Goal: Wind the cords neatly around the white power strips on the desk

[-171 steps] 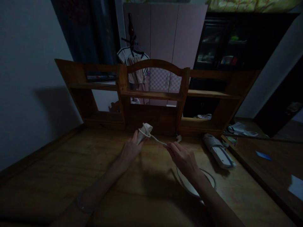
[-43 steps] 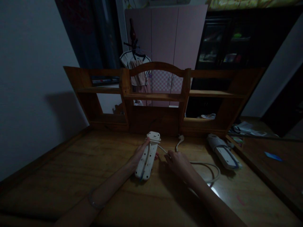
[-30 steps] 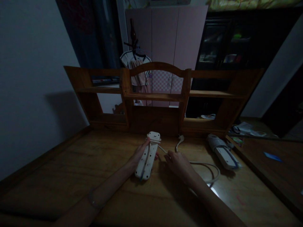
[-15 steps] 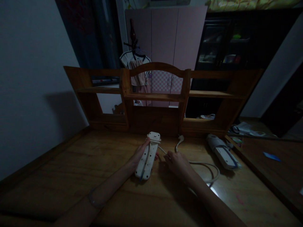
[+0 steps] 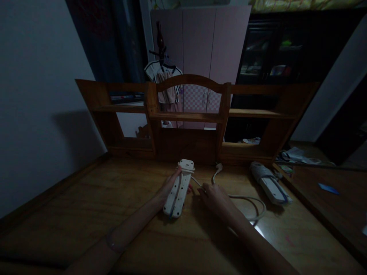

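A white power strip lies lengthwise on the wooden desk, with its cord wound round it. My left hand grips the strip from its left side, fingers curled over it. My right hand sits just right of the strip, closed on the white cord. The cord loops off to the right on the desk, and its plug end lies near the back panel.
A second white power strip lies at the right of the desk. A wooden shelf unit stands along the back. Papers lie beyond the desk's right side, and a pink wardrobe stands behind.
Since 5.7 s ago the power strip has come down from a raised tilt to lie flat on the desk. Over the last second both hands have hardly moved.
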Demonstrator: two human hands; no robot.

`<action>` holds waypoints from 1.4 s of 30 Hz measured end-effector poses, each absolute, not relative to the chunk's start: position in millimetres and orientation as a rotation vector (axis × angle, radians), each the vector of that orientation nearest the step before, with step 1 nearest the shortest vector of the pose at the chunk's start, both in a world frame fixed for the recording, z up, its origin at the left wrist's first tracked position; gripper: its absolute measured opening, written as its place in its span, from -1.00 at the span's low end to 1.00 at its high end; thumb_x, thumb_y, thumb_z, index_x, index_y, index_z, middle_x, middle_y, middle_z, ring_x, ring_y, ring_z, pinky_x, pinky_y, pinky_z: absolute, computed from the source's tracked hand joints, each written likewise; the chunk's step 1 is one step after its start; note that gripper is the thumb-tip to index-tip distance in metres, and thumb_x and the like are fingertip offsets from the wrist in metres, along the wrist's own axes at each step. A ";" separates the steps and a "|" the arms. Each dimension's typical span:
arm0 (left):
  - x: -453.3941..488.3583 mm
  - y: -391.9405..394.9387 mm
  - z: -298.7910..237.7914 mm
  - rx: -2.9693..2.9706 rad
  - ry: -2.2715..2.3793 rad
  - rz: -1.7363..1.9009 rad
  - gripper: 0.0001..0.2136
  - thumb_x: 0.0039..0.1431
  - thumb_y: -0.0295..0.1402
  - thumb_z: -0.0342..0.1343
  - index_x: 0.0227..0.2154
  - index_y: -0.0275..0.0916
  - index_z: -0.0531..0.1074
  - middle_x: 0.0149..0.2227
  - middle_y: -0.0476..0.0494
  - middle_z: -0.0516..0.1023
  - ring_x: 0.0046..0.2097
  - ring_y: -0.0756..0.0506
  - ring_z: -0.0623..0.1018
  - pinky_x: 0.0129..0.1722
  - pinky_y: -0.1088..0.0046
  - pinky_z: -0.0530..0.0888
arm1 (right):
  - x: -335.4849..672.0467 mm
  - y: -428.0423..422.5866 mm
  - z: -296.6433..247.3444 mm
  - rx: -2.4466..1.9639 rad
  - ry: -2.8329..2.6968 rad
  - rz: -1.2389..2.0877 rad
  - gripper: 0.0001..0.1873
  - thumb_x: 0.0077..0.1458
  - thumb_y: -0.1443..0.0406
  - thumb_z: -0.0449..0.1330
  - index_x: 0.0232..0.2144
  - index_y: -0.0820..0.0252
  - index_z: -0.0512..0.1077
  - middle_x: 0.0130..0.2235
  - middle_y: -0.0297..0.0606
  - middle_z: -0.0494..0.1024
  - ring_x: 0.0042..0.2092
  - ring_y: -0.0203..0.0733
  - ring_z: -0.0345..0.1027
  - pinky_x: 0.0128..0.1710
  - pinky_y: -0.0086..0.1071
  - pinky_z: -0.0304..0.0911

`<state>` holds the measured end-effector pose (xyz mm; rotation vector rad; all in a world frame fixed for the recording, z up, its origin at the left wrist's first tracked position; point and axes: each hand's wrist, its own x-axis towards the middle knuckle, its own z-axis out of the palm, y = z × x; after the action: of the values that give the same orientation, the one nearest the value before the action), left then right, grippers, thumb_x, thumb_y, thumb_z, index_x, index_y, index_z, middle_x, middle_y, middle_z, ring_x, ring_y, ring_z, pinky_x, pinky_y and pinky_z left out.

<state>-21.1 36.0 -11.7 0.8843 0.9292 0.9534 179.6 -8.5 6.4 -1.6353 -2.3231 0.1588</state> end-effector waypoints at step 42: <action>-23.6 24.1 -5.8 0.934 0.831 0.851 -0.65 -0.07 -0.33 0.30 -0.21 -0.39 0.47 -0.27 -0.31 0.59 -0.32 -0.13 0.58 -0.36 0.41 0.52 | 182.1 -7.1 12.0 -1.716 -2.302 -0.023 -0.65 0.28 0.20 -0.03 -0.39 0.24 0.46 -0.40 -0.12 0.58 -0.35 -0.15 0.46 -0.45 -0.37 -0.02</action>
<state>-23.6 24.1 -5.8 0.9341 0.8314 0.8510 182.1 -7.1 12.0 -1.7157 -2.3015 -0.0226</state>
